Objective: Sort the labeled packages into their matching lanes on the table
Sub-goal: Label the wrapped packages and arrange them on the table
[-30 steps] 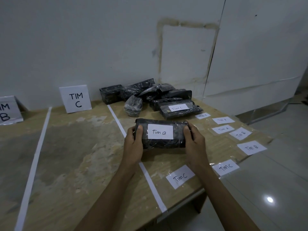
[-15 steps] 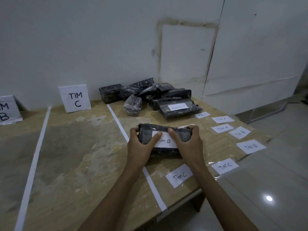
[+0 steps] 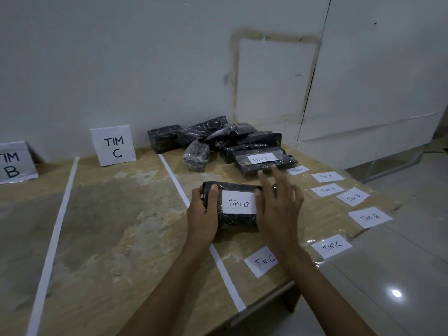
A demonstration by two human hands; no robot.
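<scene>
A black wrapped package (image 3: 236,218) with a white "Tim B" label sits just right of the white tape line. My left hand (image 3: 203,215) grips its left end, thumb on top. My right hand (image 3: 278,209) hovers at its right end with fingers spread and straight, holding nothing. Behind it lies a black package labeled "Tim C" (image 3: 263,160) at the front of a pile of black packages (image 3: 213,138). Standing signs read "TIM C" (image 3: 112,145) and "TIM B" (image 3: 14,163) at the back of their lanes.
White tape lines (image 3: 174,177) (image 3: 54,238) divide the wooden table into lanes. Loose paper labels (image 3: 327,176) reading Tim A, Tim B and Tim C lie under clear film along the table's right edge. A white wall stands close behind; the tiled floor is at the right.
My right hand has let go of the package's right end and lifted, fingers now spread. The package tilted so its label faces up again. My left hand keeps its grip.
</scene>
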